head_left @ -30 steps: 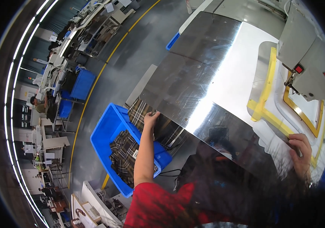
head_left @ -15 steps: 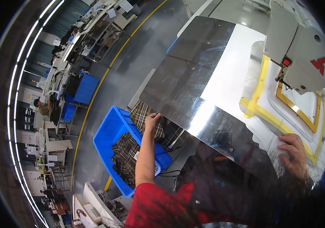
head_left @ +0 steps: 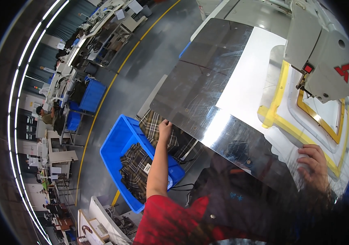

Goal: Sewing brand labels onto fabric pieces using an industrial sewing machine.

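Note:
My left hand (head_left: pixel 165 131) is closed at the near left edge of a shiny dark metal plate (head_left: pixel 207 75). Its fingertips are partly hidden, so what they pinch cannot be made out. Brown plaid cloth (head_left: pixel 152 122) hangs right beside that hand, below the plate's edge. My right hand (head_left: pixel 314 163) lies on the white work surface with fingers apart and slightly bent, holding nothing visible. Just beyond it are strips of yellow tape (head_left: pixel 294 127) and a gold-coloured frame (head_left: pixel 322 119) under the head of a large sewing machine (head_left: pixel 325 53).
A blue bin (head_left: pixel 115 153) with more plaid cloth (head_left: pixel 135 169) stands on the floor below my left arm. Further left run a yellow floor line (head_left: pixel 108 87), blue crates (head_left: pixel 93 94) and rows of workstations, with a person (head_left: pixel 46 116) seated there.
My left hand has shifted slightly up along the plate's edge. A white label on the cloth in the bin shows more fully. My right hand stays almost where it was.

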Available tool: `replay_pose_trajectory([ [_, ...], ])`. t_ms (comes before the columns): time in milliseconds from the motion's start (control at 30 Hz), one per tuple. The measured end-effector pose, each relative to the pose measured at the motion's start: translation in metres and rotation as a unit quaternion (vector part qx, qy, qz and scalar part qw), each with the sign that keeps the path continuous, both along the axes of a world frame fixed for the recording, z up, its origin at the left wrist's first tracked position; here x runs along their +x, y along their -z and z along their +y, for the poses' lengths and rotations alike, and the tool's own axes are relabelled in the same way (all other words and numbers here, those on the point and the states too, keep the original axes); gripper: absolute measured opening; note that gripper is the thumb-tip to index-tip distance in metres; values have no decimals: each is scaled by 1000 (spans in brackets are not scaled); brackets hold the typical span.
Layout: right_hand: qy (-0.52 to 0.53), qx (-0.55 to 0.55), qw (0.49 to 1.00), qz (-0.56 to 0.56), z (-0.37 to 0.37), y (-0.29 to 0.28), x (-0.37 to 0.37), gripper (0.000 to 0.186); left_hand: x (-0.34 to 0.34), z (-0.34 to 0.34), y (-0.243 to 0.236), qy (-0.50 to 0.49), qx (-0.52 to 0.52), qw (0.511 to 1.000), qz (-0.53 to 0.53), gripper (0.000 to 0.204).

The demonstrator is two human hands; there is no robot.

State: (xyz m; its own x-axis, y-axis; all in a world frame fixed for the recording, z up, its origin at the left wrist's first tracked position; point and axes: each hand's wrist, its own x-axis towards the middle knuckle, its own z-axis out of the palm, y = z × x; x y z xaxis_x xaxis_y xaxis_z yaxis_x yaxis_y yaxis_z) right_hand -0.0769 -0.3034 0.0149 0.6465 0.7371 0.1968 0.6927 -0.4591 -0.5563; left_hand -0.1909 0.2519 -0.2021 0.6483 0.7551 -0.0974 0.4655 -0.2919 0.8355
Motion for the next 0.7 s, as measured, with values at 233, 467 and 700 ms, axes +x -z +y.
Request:
replay_pose_trajectory([
  [233,-5,5,1000,-1,2,-1,0,29,-4,9,10,-52,-71,996,-19,24],
  [467,-6,6,1000,5,3,-3,0,29,-28,48,25,-217,7,970,-110,50],
  [700,-4,-8,1000,-2,0,0,-2,33,-33,54,-52,-23,193,981,1,54],
])
